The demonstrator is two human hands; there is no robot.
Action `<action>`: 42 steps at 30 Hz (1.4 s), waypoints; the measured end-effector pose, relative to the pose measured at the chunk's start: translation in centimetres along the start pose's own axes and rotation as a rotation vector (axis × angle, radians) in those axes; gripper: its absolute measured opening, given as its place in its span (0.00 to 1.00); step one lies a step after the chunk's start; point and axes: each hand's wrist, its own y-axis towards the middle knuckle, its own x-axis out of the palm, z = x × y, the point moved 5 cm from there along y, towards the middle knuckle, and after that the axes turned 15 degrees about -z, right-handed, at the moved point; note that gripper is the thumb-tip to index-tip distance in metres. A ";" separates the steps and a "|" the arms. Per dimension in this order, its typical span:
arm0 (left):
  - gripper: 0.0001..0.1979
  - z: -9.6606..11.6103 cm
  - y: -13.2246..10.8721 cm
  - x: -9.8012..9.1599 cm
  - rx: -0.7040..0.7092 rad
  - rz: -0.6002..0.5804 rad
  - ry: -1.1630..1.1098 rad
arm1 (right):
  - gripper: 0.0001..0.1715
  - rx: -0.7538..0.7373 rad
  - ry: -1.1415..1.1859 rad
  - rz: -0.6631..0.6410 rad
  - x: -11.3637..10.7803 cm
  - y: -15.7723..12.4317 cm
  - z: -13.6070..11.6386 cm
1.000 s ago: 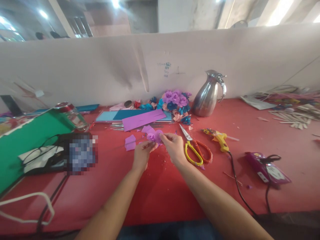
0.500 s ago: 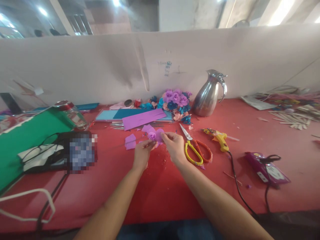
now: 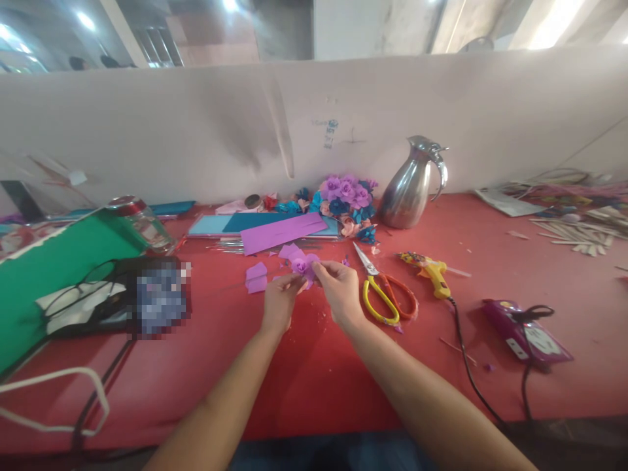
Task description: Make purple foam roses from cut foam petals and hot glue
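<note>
Between my hands is a purple paper flower [image 3: 300, 264] with a rolled centre. My left hand [image 3: 280, 302] is closed on its base, where a thin wire stem points off to the left. The fingers of my right hand [image 3: 339, 288] pinch a petal at the flower's right side. Cut purple paper pieces [image 3: 256, 278] lie just beyond my left hand. Scissors [image 3: 385, 294] with one yellow and one red handle rest open to the right of my right hand. Behind the flower, a purple paper strip [image 3: 283, 233] lies across blue sheets [image 3: 206, 226].
Finished paper flowers [image 3: 346, 193] are heaped by a steel jug [image 3: 407, 186]. Right of the scissors lies a yellow glue gun [image 3: 434, 275] with its cord, then a purple box-shaped device [image 3: 524, 330]. A black bag [image 3: 108, 288] and a glass jar [image 3: 144, 226] stand at left.
My right fingers have shifted slightly left, and the petal they hold now sits closer against the flower's centre. My left hand has stayed almost in place.
</note>
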 end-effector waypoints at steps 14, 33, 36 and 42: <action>0.06 0.4 -0.2 -0.3 0.010 0.047 0.102 | 0.19 0.010 0.169 -0.037 0.8 -0.3 0.1; 0.10 -0.4 0.0 -1.4 0.075 0.081 0.198 | 0.13 -0.021 0.241 -0.096 1.9 -1.0 -0.5; 0.12 -0.3 0.0 -1.4 0.064 0.098 0.201 | 0.12 -0.027 0.238 -0.095 2.0 -1.2 -0.8; 0.13 -0.3 0.0 -1.5 0.086 0.108 0.172 | 0.13 0.004 0.153 -0.071 1.6 -1.1 -1.0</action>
